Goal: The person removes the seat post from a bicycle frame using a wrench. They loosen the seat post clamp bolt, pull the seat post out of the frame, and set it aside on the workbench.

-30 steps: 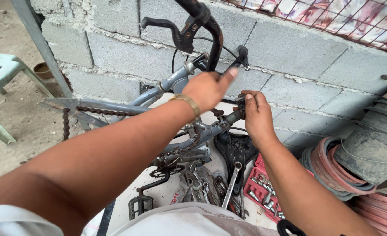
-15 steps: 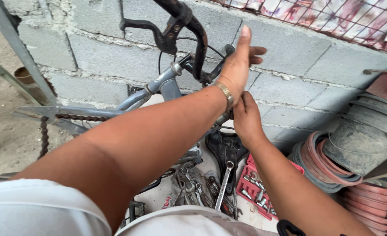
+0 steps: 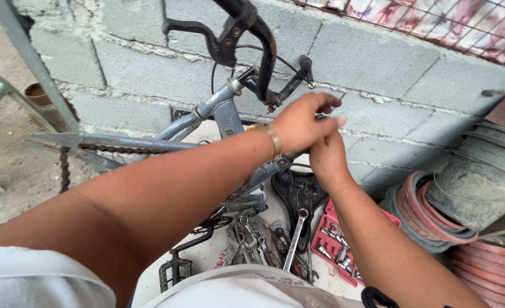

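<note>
Both hands meet at the upturned bicycle frame (image 3: 218,111) beside the block wall (image 3: 389,74). The left hand (image 3: 301,122) curls shut over the right hand (image 3: 327,157), hiding what either grips. Wrenches (image 3: 295,239) crowd the ground below.

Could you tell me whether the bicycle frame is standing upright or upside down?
Upside down: the bicycle frame has its handlebar raised against the wall, while the saddle rests on the ground.

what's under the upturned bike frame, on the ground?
Under the frame: a black saddle, a pile of wrenches, a red socket tray and a pedal. The left arm and the white shirt cover the rest.
</note>
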